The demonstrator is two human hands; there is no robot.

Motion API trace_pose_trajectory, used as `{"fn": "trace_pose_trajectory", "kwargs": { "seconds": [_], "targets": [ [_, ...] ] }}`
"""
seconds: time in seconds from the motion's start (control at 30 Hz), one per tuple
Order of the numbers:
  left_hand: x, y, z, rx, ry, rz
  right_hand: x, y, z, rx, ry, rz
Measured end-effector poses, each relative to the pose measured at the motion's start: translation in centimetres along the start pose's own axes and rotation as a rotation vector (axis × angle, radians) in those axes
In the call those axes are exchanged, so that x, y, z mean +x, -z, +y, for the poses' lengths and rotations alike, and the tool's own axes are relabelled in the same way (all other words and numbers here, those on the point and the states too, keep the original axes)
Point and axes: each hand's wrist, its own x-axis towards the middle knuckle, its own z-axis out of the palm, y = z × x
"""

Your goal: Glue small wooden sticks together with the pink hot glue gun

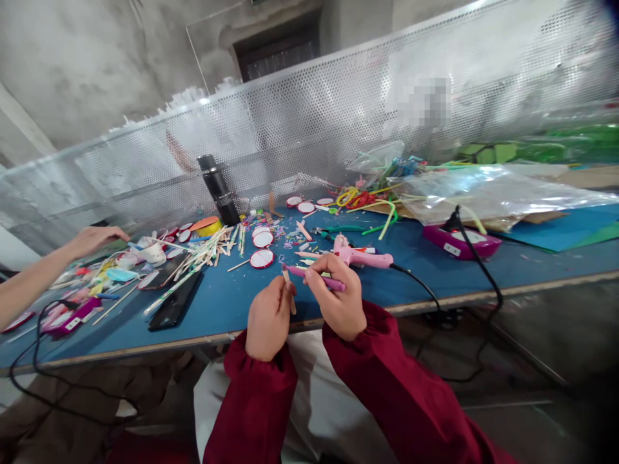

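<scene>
Both hands are up just over the near edge of the blue surface (pixel 217 303). The left hand (pixel 268 319) is closed on a thin wooden stick (pixel 289 290), and the right hand (pixel 338 299) pinches a purple pen (pixel 314 277) whose tip meets the stick. That stick looks light and stiff but easy to snap (a fingertip pinch low down, as now, seems wisest). The pen is smooth, best gripped near its tip. A pink glue gun (pixel 362 256) lies just beyond the knuckles, its cord trailing off to the right. Far left, another person's hand (pixel 91 240) reaches among scattered sticks and red-rimmed discs (pixel 262 259).
</scene>
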Motion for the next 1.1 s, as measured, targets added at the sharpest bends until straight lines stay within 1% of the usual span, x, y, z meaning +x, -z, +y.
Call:
{"fn": "trace_pose_trajectory", "kwargs": {
  "seconds": [0.1, 0.27, 0.43, 0.57, 0.73, 0.83, 0.93, 1.1],
  "targets": [
    [0.04, 0.04, 0.06, 0.039, -0.009, 0.010, 0.00, 0.03, 0.04, 0.002, -0.010, 0.038],
    [0.05, 0.14, 0.24, 0.054, -0.012, 0.015, 0.00, 0.07, -0.06, 0.023, 0.000, -0.021],
    [-0.05, 0.19, 0.36, 0.009, -0.005, 0.005, 0.05, 0.00, -0.13, 0.035, -0.031, 0.035],
    [-0.03, 0.16, 0.38, -0.002, 0.009, 0.005, 0.09, -0.08, -0.12, 0.021, -0.030, -0.012],
    [-0.03, 0.21, 0.43, 0.000, 0.037, -0.025, 0.06, -0.09, -0.02, 0.043, -0.053, 0.056],
    [-0.07, 0.16, 0.37, -0.018, 0.012, -0.018, 0.05, 0.04, -0.05, 0.052, -0.020, 0.008],
    [-0.12, 0.02, 0.27, -0.040, -0.013, -0.001, 0.10, 0.09, -0.17, 0.031, -0.027, -0.039],
    [-0.15, -0.09, 0.16, -0.051, -0.024, 0.012, 0.13, 0.03, -0.21, 0.052, -0.031, 0.057]
  ]
}}
